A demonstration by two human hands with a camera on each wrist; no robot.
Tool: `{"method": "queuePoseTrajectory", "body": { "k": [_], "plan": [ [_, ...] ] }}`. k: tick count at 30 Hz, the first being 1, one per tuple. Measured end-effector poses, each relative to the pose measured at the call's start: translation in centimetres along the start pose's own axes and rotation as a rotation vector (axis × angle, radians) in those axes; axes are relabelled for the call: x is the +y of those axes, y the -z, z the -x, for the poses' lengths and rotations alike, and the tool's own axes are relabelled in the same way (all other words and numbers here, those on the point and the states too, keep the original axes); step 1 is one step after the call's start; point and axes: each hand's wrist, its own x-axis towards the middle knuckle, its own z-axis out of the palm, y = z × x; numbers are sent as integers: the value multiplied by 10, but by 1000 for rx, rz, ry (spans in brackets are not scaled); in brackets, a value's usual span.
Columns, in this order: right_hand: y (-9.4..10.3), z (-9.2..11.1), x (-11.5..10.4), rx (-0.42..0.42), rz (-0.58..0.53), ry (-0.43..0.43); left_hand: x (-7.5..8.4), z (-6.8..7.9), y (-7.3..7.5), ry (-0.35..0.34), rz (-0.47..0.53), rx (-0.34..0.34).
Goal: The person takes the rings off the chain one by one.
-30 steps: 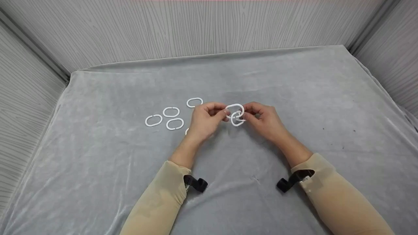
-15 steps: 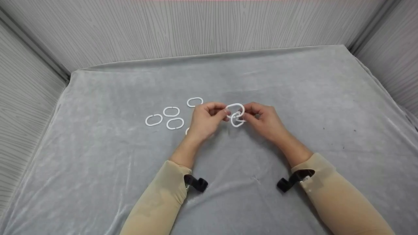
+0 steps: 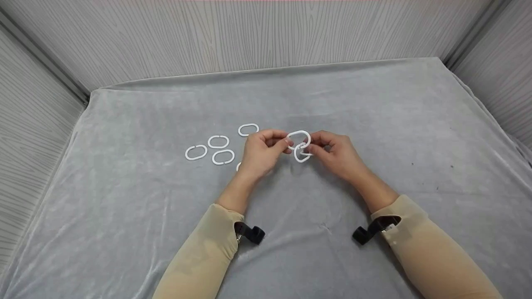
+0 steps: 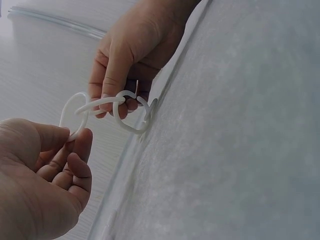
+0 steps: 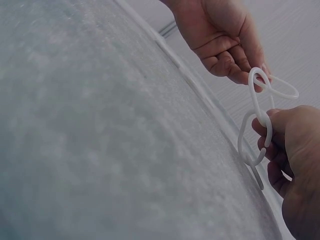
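My left hand [image 3: 262,153] pinches a white oval plastic link [image 3: 299,131] between thumb and fingers. This link passes through a second white link [image 4: 94,104], which my right hand [image 3: 336,151] pinches. From the second link hangs a third one [image 4: 118,121], its small gap showing in the left wrist view. Another link [image 5: 258,181] hooks onto the third, below the right fingers in the right wrist view. Both hands are raised close together over the cloth. In the head view, the fingers of my right hand partly cover the joined links.
Several loose white oval links lie left of the hands, among them a far-left link [image 3: 186,154] and a back link [image 3: 248,124]. One link [image 3: 238,167] is mostly hidden behind the left wrist. Grey cloth [image 3: 374,104] covers the table, with panelled walls [image 3: 266,33] around it.
Both hands stay in nearly the same place. The link in my left hand has tilted slightly, and the joined links below it hang a little lower.
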Motion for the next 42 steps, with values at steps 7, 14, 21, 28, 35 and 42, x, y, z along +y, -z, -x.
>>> {"method": "queuePoseTrajectory", "body": {
  "k": [7, 14, 21, 28, 35, 42],
  "plan": [
    [2, 0, 3, -15, -23, 22, -1, 0, 0, 6, -4, 7],
    [2, 1, 0, -15, -19, 26, 0, 0, -1, 9, -14, 11],
    [-1, 1, -6, -12, -20, 16, 1, 0, -2, 8, 3, 15],
    [1, 0, 1, -28, -50, 18, -1, 0, -1, 15, -10, 15],
    [2, 1, 3, -42, -71, 27, -2, 0, 0, 2, -30, 17],
    [3, 1, 3, -52, -79, 23, -2, -1, -1, -3, -40, 33]
  ]
}}
